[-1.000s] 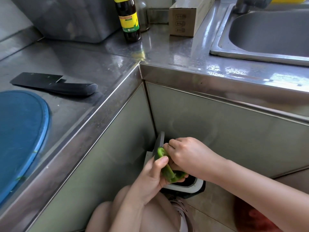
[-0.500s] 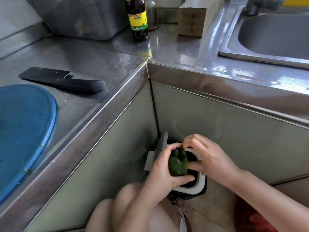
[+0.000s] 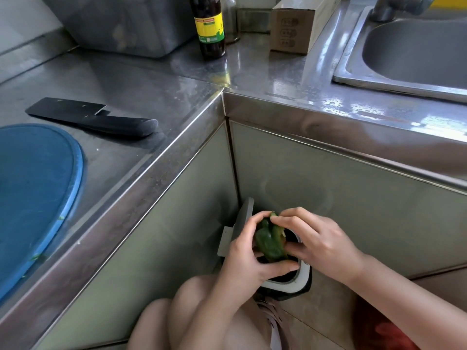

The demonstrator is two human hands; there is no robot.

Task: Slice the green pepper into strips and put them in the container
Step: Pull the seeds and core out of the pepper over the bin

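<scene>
Counter (image 3: 265, 79): stainless steel, glossy, smudged w/ water spots. Sink (image 3: 353, 79): steel, duller brushed bowl. Cabinet fronts (image 3: 341, 198): satin metal, smooth. Knife (image 3: 96, 117): matt black, blade & handle. Board (image 3: 32, 185): blue, matt, looks plastic. Bottle (image 3: 209, 29): glossy dark glass, yellow paper label. Box (image 3: 293, 29): matt cardboard. Pepper (image 3: 269, 242): smooth glossy skin. Bin rim (image 3: 300, 276): pale matt plastic.

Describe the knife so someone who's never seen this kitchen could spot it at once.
Start at the steel counter left of the sink; a blue cutting board lies at its near left. Just beyond the board lies the knife: a flat, all-black cleaver, unlike the upright bottle and box.
</scene>
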